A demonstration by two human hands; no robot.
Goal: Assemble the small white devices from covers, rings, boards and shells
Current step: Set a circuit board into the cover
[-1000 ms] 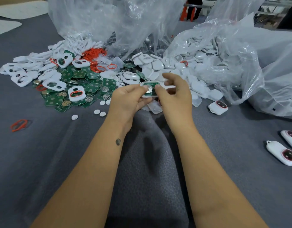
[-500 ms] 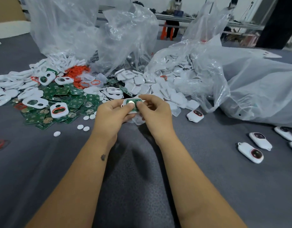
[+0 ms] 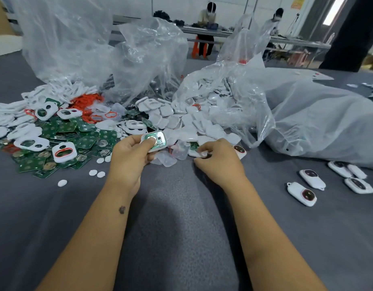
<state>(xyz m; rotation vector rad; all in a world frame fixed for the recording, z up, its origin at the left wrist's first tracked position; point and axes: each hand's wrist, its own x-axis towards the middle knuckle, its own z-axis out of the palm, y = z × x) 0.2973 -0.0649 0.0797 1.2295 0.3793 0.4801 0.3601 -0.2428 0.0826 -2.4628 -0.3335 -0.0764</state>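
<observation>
No writing can be read anywhere in this view. A yellow-orange sign (image 3: 296, 3) hangs on the far wall at about one o'clock, and its marks are too blurred to make out. The green boards (image 3: 84, 141) heaped on the counter (image 3: 181, 227) at ten o'clock carry only round pads, with no legible print. The small dark mark (image 3: 122, 210) on the left forearm is a blot with no letters that can be told.

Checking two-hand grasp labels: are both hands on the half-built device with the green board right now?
No, only the left hand holds the half-built device; the right hand is down at a white shell on the table.
</observation>
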